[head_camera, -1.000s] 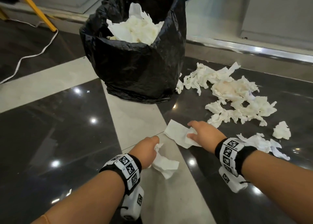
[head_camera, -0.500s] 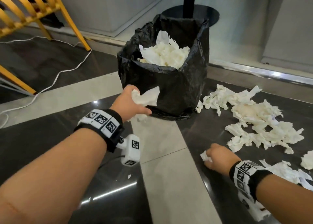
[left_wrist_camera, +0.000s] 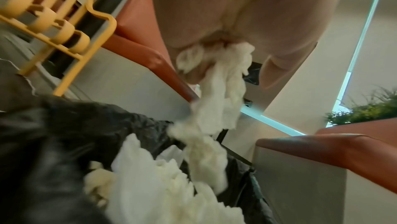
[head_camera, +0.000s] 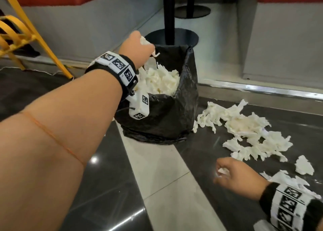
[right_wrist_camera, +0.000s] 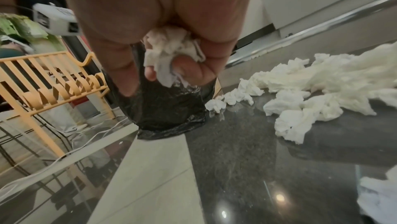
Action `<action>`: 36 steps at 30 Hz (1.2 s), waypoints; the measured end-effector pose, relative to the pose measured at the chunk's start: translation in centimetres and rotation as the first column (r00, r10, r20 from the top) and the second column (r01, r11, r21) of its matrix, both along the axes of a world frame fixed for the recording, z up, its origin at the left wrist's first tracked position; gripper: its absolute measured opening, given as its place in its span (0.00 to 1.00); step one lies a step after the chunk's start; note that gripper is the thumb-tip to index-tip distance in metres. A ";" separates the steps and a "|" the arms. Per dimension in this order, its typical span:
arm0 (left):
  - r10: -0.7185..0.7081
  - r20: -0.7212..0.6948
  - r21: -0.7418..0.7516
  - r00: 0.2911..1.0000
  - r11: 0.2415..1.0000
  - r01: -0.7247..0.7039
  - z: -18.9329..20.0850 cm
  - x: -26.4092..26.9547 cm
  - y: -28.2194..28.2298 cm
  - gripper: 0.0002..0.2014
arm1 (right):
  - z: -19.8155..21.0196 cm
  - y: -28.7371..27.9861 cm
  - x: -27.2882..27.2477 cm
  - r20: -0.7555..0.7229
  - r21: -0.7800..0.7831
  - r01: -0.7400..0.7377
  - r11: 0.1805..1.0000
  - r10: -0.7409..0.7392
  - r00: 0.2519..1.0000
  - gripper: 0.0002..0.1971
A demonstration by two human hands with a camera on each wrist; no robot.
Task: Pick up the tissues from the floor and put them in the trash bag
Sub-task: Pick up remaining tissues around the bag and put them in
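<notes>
Over the mouth of the black trash bag [head_camera: 162, 112], head view: my left hand [head_camera: 138, 47] is curled round a crumpled tissue [head_camera: 146, 41], held just above the heap of tissues already inside [head_camera: 162, 80]. My right hand [head_camera: 234, 174] is low, near the dark floor tile [head_camera: 201, 161], fingers closed on a small wad [head_camera: 221, 171]. A loose pile of tissues [head_camera: 244, 129] lies on the floor right of the bag, its nearest scraps touching the bag's foot; more pieces lie by my right wrist.

Left wrist view: the tissue [left_wrist_camera: 217, 91] hangs from my closed fingers in a long limp strand, its lower end reaching the heap in the bag [left_wrist_camera: 163, 181]. Judgement: almost weightless, soft, no stiffness; it should drop straight in once I let go. A yellow chair [left_wrist_camera: 64, 28] stands behind.

Right wrist view: fingertips [right_wrist_camera: 184, 69] pinch the wad [right_wrist_camera: 171, 54] against my palm. Judgement: the paper compresses freely and could tear if pulled by one corner, so gather each piece by its bulk. The bag wall [right_wrist_camera: 167, 107] looks thin and slack; it could fold in if bumped.
</notes>
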State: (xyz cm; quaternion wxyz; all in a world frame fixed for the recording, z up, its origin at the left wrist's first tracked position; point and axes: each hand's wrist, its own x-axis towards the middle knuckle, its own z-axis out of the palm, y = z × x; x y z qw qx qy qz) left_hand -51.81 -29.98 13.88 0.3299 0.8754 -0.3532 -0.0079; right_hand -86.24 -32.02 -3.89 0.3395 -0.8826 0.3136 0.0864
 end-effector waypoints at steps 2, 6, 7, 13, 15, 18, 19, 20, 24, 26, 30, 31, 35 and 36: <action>-0.044 -0.091 0.042 0.995 0.998 0.048 -0.3 0.3 -2.3 0.24 | 1.1 0.0 -1.1 -0.001 -0.001 0.055 0.998 -0.055 0.998 0.11; -0.203 -0.187 0.423 0.961 0.866 0.266 -2.3 1.5 -5.0 0.31 | 2.7 -1.2 -2.7 -0.041 -0.144 0.161 0.976 -0.169 0.985 0.23; -0.261 -0.189 0.520 0.947 0.791 0.321 -3.0 1.8 -5.2 0.29 | 3.7 -1.6 -2.4 -0.046 -0.188 0.152 0.970 -0.163 0.986 0.23; -0.363 -0.028 0.611 0.931 0.731 0.303 -2.4 5.0 -3.5 0.27 | 14.0 -5.2 5.5 0.244 -0.370 0.290 0.882 -0.209 0.947 0.19; -0.370 -0.001 0.585 0.929 0.754 0.300 -1.4 6.5 -2.4 0.27 | 17.2 -6.0 10.0 0.359 -0.439 0.302 0.847 -0.143 0.922 0.22; -0.359 -0.022 0.491 0.933 0.809 0.323 0.0 7.9 0.3 0.25 | 19.7 -7.4 17.2 0.429 -0.555 0.246 0.794 0.020 0.903 0.23; -0.353 -0.036 0.448 0.935 0.830 0.331 0.2 8.1 1.4 0.23 | 19.8 -7.8 19.6 0.425 -0.560 0.234 0.795 0.032 0.905 0.23; -0.348 -0.053 0.399 0.936 0.852 0.340 0.2 8.3 2.5 0.22 | 19.8 -8.3 21.9 0.401 -0.552 0.221 0.804 0.024 0.916 0.25; -0.364 -0.088 0.263 0.927 0.889 0.374 -1.8 8.2 6.9 0.19 | 18.0 -9.8 26.6 0.084 -0.542 0.054 0.838 -0.010 0.996 0.41; -0.385 -0.099 0.242 0.918 0.885 0.397 -3.0 7.8 8.9 0.15 | 17.6 -10.5 25.7 0.066 -0.534 0.083 0.841 -0.057 0.996 0.42; -0.462 -0.145 0.293 0.875 0.825 0.484 -5.5 6.6 11.4 0.05 | 16.9 -12.8 19.2 0.090 -0.517 0.219 0.827 -0.201 0.975 0.33; -0.483 -0.176 0.330 0.858 0.792 0.513 -6.4 6.2 11.7 0.04 | 16.3 -13.2 16.8 0.057 -0.515 0.211 0.831 -0.212 0.976 0.30; -0.566 -0.273 0.528 0.778 0.587 0.613 -10.0 2.4 10.7 0.01 | 12.6 -13.7 6.0 -0.241 -0.490 0.027 0.871 -0.165 0.956 0.16; -0.595 -0.290 0.578 0.750 0.515 0.633 -10.7 1.0 10.0 0.01 | 11.4 -13.6 3.4 -0.325 -0.472 -0.019 0.881 -0.154 0.933 0.14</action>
